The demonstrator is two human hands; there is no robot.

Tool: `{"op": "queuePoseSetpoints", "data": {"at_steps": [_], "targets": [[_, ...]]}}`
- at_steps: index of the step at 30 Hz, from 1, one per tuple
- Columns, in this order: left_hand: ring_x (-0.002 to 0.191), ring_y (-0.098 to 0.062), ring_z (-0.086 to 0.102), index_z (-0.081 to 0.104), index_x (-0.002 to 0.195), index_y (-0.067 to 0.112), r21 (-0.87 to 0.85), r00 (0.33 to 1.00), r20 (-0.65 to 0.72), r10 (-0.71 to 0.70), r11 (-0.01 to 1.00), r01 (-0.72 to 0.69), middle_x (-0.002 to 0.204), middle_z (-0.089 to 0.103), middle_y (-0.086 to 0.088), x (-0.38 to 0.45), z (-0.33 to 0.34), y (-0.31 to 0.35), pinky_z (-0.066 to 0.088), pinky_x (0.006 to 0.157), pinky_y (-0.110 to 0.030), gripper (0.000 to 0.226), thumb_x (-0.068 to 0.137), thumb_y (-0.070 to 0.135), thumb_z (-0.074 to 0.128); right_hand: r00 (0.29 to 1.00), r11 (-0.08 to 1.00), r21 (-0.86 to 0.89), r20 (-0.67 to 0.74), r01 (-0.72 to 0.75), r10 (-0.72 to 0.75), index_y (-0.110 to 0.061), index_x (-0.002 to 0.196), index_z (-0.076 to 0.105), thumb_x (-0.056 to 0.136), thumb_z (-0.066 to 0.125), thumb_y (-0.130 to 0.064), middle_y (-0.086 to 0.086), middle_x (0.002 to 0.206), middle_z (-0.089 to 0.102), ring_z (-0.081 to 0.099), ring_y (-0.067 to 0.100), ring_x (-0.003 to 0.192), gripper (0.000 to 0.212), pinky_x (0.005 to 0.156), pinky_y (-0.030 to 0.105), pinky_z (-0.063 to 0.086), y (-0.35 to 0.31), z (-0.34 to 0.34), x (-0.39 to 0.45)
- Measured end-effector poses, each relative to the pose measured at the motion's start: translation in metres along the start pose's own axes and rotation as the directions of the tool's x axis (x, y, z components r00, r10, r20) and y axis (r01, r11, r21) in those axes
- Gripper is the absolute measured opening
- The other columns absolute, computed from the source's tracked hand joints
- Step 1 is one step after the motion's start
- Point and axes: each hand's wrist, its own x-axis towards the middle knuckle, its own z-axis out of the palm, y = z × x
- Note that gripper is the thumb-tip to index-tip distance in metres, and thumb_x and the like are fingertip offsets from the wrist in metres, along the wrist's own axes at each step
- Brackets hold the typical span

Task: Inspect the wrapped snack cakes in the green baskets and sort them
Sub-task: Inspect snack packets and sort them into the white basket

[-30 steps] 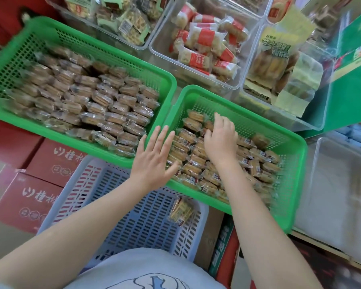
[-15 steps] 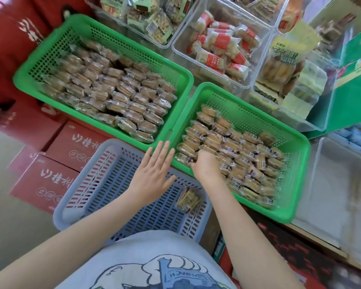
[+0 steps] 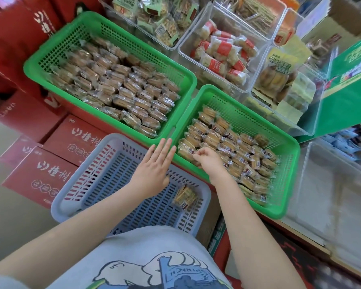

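Shop shelves hold two green baskets; in the right basket [image 3: 288, 130], snack cakes [image 3: 227, 147] lie under the right hand [image 3: 206, 161], fingers pinching a near-left wrapper. The left hand [image 3: 154, 170] hovers flat, empty, over the blue basket [image 3: 75, 184].

Snack shop: clear bins [image 3: 217, 59] of packaged snacks, stacked red cartons [image 3: 40, 176], green baskets [image 3: 181, 80] of wrapped cakes.

- Red cartons [image 3: 50, 176] with white characters, stacked at lower left.
- Clear bins at the top: green-labelled packs [image 3: 154, 15], red-and-white packs [image 3: 223, 51], yellow bags [image 3: 279, 76].
- A green board [image 3: 350, 80] at right edge.
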Motion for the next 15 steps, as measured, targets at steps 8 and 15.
{"op": "queuePoseSetpoints", "data": {"at_steps": [8, 15], "targets": [[0.156, -0.023, 0.004, 0.027, 0.159, 0.018, -0.383, 0.983, 0.171, -0.06, 0.916, 0.122, 0.169, 0.008, -0.008, 0.003, -0.06, 0.007, 0.012, 0.125, -0.041, 0.063, 0.103, 0.038, 0.048, 0.992, 0.753, 0.645, -0.062, 0.127, -0.114, -0.006, 0.095, 0.054, 0.103, 0.048, -0.007, 0.022, 0.115, 0.065, 0.065, 0.03, 0.1, 0.009, 0.086, 0.046, 0.053, -0.009, -0.038, -0.059], [0.11, -0.022, 0.07, 0.058, 0.133, 0.021, -0.901, 0.97, 0.235, -0.059, -0.387, 0.195, 0.122, 0.07, -0.007, -0.023, -0.124, 0.039, 0.061, 0.084, -0.041, 0.048, 0.087, 0.025, 0.073, 0.989, 0.557, 0.831, 0.093, -0.014, -0.115, 0.0, 0.11, 0.063, 0.104, 0.04, -0.014, 0.015, 0.093, 0.074, 0.072, 0.023, 0.078, 0.029, 0.069, 0.032, 0.058, -0.005, -0.04, -0.119]]}}
